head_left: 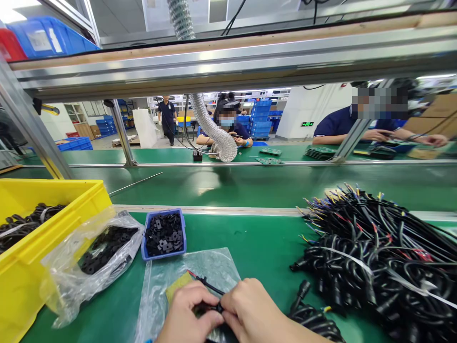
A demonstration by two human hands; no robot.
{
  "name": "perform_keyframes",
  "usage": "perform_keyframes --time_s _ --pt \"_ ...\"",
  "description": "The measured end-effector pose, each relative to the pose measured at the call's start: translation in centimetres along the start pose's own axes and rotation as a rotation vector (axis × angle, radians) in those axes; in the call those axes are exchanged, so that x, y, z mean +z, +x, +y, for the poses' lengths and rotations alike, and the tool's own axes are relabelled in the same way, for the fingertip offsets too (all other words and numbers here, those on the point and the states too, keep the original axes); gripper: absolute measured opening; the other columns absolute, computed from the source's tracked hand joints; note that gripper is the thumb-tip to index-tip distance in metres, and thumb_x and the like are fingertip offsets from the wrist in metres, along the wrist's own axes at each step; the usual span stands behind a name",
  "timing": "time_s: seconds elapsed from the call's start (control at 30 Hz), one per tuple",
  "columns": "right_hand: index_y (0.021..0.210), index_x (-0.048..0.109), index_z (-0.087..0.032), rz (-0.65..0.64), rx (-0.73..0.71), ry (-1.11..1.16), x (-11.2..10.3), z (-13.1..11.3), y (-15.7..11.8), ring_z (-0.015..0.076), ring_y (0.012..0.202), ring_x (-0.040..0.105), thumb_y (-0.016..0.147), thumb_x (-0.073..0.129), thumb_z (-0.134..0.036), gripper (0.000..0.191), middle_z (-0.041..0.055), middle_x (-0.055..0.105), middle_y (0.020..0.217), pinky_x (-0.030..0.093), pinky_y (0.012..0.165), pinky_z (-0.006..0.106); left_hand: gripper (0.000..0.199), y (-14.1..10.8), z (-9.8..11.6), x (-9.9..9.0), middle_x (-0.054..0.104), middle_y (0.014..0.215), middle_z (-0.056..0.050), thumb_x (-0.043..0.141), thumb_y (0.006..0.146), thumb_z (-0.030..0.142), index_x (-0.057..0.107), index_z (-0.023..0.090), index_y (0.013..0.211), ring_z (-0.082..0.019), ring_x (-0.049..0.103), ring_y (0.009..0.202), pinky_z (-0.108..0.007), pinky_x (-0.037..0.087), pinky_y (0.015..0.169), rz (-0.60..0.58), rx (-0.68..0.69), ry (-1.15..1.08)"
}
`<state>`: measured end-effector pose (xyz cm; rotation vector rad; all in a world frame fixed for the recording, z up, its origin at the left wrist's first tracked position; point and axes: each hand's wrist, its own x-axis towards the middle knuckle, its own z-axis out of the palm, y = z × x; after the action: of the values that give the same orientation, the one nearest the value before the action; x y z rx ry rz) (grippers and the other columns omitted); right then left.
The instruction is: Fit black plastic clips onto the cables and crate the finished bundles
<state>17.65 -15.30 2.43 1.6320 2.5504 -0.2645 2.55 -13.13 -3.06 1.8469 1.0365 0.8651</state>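
At the lower middle, my left hand [191, 312] and my right hand [252, 305] meet, both closed with fingertips pinched on a black cable [215, 287]. A red wire end sticks out of the cable at its upper left. Between the fingertips is a small dark part whose kind I cannot make out. Beneath my hands lie a flat clear plastic bag [219, 261] and a yellowish-green piece [177, 284], partly covered by my left hand. Just beyond stands a small blue bin [144, 250] with many small black parts [164, 233].
To the left, an open plastic bag [67, 281] of black parts leans by a yellow crate [76, 216] holding cables. Bundled black cables [360, 267] are piled at right. A metal frame [228, 64] and duct [224, 143] hang over the green bench [250, 186]. People sit opposite.
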Motion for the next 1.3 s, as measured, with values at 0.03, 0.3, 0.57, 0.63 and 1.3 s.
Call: perform_keyframes --time_s 0.03,0.3,0.57,0.63,1.3 --pt "0.063 0.064 -0.018 0.004 0.004 0.0 0.0 0.1 0.1 0.018 0.061 0.065 0.071 0.052 -0.017 0.014 0.0071 0.071 0.068 0.018 0.045 0.026 0.015 0.1 0.1 0.0 0.064 0.064 -0.002 0.065 0.058 0.002 0.07 0.014 0.066 -0.014 0.058 0.063 -0.021 0.042 0.06 -0.007 -0.016 0.006" --pt "0.055 0.062 -0.02 0.015 0.048 0.178 -1.2 1.1 -0.1 0.0114 0.052 0.056 0.071 0.057 -0.021 0.017 -0.0007 0.066 0.056 0.017 0.047 0.024 0.022 0.7 0.1 -0.7 0.067 0.073 -0.004 0.062 0.056 0.003 0.069 0.014 0.073 -0.015 0.06 0.066 -0.022 0.047 0.062 -0.053 -0.195 -0.193" --pt "0.049 0.059 -0.019 0.013 0.023 0.206 -1.0 1.1 -0.2 0.0092 0.048 0.049 0.067 0.061 -0.018 0.018 -0.0028 0.062 0.049 0.018 0.047 0.024 0.044 0.6 0.6 -0.6 0.065 0.067 0.001 0.063 0.048 -0.003 0.062 0.013 0.089 -0.012 0.058 0.061 -0.022 0.046 0.061 -0.014 -0.317 -0.458" --pt "0.05 0.06 -0.019 0.038 0.032 0.181 -0.8 1.0 -0.3 0.0099 0.049 0.051 0.066 0.061 -0.019 0.017 -0.0011 0.064 0.052 0.017 0.047 0.025 0.045 0.5 0.9 -0.6 0.062 0.062 0.003 0.064 0.047 -0.002 0.061 0.012 0.089 -0.012 0.057 0.06 -0.022 0.046 0.06 -0.01 -0.346 -0.458" --pt "0.058 0.065 -0.02 0.047 0.07 0.103 -1.0 0.2 -0.9 0.0155 0.058 0.062 0.07 0.061 -0.023 0.013 0.0009 0.068 0.06 0.017 0.046 0.026 0.057 0.3 1.2 -0.9 0.065 0.069 0.0 0.065 0.048 0.001 0.059 0.014 0.103 -0.013 0.059 0.062 -0.021 0.048 0.059 -0.117 -0.338 -0.412"
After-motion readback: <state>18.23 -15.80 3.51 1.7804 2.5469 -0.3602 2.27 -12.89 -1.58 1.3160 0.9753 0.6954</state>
